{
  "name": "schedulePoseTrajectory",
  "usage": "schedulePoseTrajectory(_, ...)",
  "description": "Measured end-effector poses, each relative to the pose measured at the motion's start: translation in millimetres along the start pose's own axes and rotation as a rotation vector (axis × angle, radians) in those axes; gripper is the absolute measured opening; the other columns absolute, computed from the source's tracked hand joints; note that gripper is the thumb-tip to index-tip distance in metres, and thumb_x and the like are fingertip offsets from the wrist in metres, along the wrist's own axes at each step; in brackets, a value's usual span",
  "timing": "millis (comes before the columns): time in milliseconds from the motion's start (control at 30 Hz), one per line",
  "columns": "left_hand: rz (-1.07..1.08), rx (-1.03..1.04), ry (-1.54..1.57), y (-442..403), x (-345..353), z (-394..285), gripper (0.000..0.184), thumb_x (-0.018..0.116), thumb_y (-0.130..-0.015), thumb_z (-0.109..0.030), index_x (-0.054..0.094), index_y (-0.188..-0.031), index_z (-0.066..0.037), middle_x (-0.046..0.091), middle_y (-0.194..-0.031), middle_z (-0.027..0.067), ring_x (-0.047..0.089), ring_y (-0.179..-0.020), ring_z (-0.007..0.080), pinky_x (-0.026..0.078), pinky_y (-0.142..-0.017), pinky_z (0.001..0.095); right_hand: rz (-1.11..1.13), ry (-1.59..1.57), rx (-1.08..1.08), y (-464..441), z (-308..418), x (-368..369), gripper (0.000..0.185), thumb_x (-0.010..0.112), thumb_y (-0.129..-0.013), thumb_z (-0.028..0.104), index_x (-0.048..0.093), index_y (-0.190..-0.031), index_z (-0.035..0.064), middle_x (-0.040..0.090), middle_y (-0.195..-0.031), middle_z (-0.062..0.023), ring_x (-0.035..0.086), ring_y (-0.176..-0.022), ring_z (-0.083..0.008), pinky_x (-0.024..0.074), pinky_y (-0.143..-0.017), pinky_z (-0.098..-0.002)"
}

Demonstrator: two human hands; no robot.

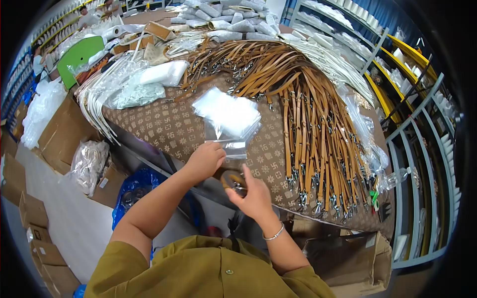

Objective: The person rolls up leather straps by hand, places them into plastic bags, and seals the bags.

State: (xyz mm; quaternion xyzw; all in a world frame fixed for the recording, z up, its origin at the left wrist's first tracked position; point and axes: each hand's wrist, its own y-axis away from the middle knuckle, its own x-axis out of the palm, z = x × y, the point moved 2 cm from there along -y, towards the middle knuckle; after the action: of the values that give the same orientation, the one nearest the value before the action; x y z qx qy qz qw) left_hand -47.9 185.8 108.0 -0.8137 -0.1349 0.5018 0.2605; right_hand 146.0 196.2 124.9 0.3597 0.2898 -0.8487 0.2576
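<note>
My left hand [206,161] is closed at the edge of a clear plastic bag [233,149], which lies beside a loose pile of clear bags [226,113] on the patterned tablecloth [164,121]. Just right of it, my right hand [252,196] is closed round a coiled brown strap [233,179] with metal parts, partly hidden by the fingers. To the right, a large bundle of brown straps [318,129] with metal clips hangs toward the table's front edge.
White straps [92,99] and plastic-wrapped packs [161,73] lie at the left. Wrapped grey bundles [238,25] are heaped at the back. Green scissors [375,201] lie at the right edge. Cardboard boxes [69,131] and shelving [417,164] flank the table. A person [39,62] stands far left.
</note>
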Motion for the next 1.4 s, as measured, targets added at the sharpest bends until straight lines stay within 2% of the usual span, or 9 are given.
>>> schedulePoseTrajectory(133,0.112,0.008,0.072,-2,-1,-8,0.007,0.061,-0.071,-0.008,0.060,-0.075,-0.003,0.058,-0.080,0.0112,0.053,-0.081,0.0307,0.044,-0.075,0.0394,0.219,0.024,0.043,-4,8,8,0.075,0.065,-0.073,0.043,0.039,-0.130,0.0023,0.063,-0.082,-0.0222,0.061,-0.074,-0.0381,0.0481,-0.066,-0.0442)
schedulePoseTrajectory(367,0.101,-0.048,0.196,1,5,-11,0.007,0.063,-0.070,-0.007,0.060,-0.074,-0.001,0.058,-0.078,0.0117,0.053,-0.080,0.0300,0.044,-0.074,0.0384,0.258,0.195,0.033,-11,1,21,0.077,0.061,-0.072,0.047,0.039,-0.131,0.0024,0.063,-0.072,-0.0191,0.062,-0.068,-0.0363,0.0494,-0.064,-0.0435)
schedulePoseTrajectory(600,-0.219,-0.050,0.185,5,13,-25,0.006,0.063,-0.070,-0.002,0.059,-0.074,0.000,0.057,-0.080,0.0122,0.054,-0.080,0.0309,0.044,-0.073,0.0375,0.296,0.319,0.105,-21,7,18,0.077,0.060,-0.071,0.051,0.042,-0.130,0.0046,0.064,-0.070,-0.0184,0.063,-0.069,-0.0357,0.0509,-0.063,-0.0421)
schedulePoseTrajectory(733,-0.305,-0.035,0.181,7,19,-28,0.007,0.063,-0.070,-0.001,0.058,-0.074,-0.001,0.057,-0.081,0.0125,0.054,-0.080,0.0314,0.044,-0.073,0.0384,0.314,0.314,0.125,-23,5,20,0.077,0.059,-0.071,0.052,0.043,-0.129,0.0046,0.064,-0.072,-0.0192,0.063,-0.070,-0.0360,0.0512,-0.065,-0.0418)
schedulePoseTrajectory(900,-0.520,-0.032,0.108,-31,-15,-33,0.009,0.064,-0.070,0.000,0.057,-0.075,-0.002,0.056,-0.081,0.0131,0.054,-0.081,0.0317,0.044,-0.073,0.0393,0.372,0.315,0.119,-22,10,13,0.077,0.056,-0.073,0.052,0.042,-0.129,0.0022,0.064,-0.073,-0.0195,0.063,-0.071,-0.0356,0.0511,-0.066,-0.0412)
schedulePoseTrajectory(1100,-0.335,-0.050,0.084,-18,-20,-33,0.009,0.064,-0.071,-0.001,0.057,-0.076,-0.003,0.057,-0.080,0.0121,0.055,-0.080,0.0313,0.044,-0.071,0.0385,0.410,0.189,0.123,-14,8,-2,0.075,0.062,-0.072,0.049,0.042,-0.130,0.0052,0.064,-0.080,-0.0218,0.063,-0.078,-0.0371,0.0499,-0.071,-0.0409)
schedulePoseTrajectory(1200,-0.292,-0.095,0.100,-8,-20,-37,0.008,0.064,-0.071,-0.002,0.057,-0.076,-0.003,0.057,-0.080,0.0116,0.055,-0.080,0.0310,0.044,-0.071,0.0382,0.059,-0.199,0.026,2,16,-27,0.072,0.070,-0.070,0.037,0.043,-0.126,0.0013,0.063,-0.085,-0.0228,0.061,-0.079,-0.0382,0.0486,-0.073,-0.0415)
schedulePoseTrajectory(1333,-0.244,-0.137,0.172,0,-11,-48,0.008,0.064,-0.071,-0.003,0.058,-0.076,-0.003,0.057,-0.080,0.0110,0.055,-0.079,0.0308,0.044,-0.070,0.0379,-0.083,0.151,0.109,-4,9,-34,0.070,0.075,-0.068,0.027,0.043,-0.122,-0.0026,0.063,-0.087,-0.0229,0.061,-0.080,-0.0386,0.0478,-0.073,-0.0426)
schedulePoseTrajectory(1400,-0.213,-0.178,0.205,2,-8,-52,0.008,0.064,-0.070,-0.004,0.058,-0.075,-0.003,0.057,-0.080,0.0110,0.054,-0.079,0.0308,0.044,-0.070,0.0378,-0.084,0.174,0.068,-4,12,-23,0.070,0.075,-0.068,0.028,0.042,-0.122,-0.0033,0.063,-0.086,-0.0230,0.060,-0.080,-0.0387,0.0477,-0.072,-0.0429)
